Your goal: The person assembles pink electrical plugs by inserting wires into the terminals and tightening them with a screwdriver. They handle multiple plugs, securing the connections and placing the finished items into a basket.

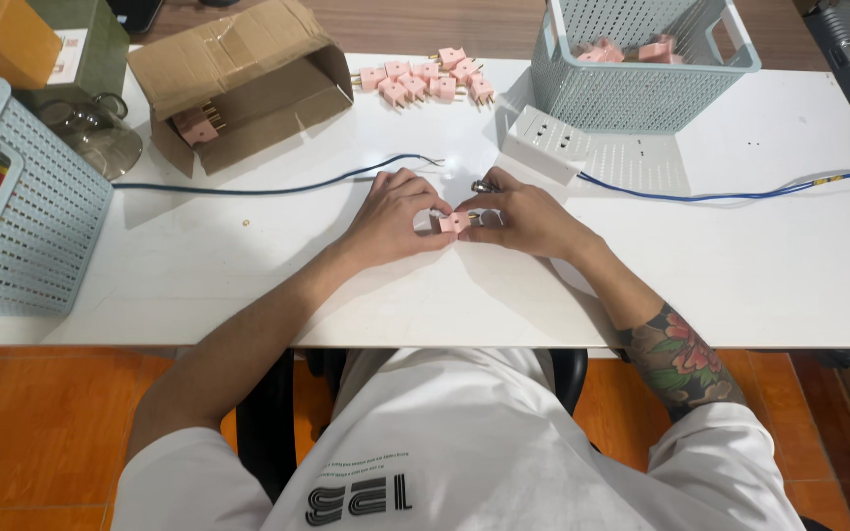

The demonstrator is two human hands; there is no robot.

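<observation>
A small pink plug [454, 222] is pinched between both hands at the middle of the white table [759, 285]. My left hand [393, 215] grips its left side with fingertips. My right hand [524, 218] holds its right side and also has a small metal tool tip [484, 185] sticking out above the fingers. A blue wire [277, 187] with a stripped end lies just beyond my left hand. Another blue wire [740, 194] runs right from a white box [541, 144].
Several pink plugs [429, 79] lie in a group at the table's far side. An open cardboard box [243, 84] lies on its side at the back left. Pale blue baskets stand at the left [27, 211] and back right [632, 69].
</observation>
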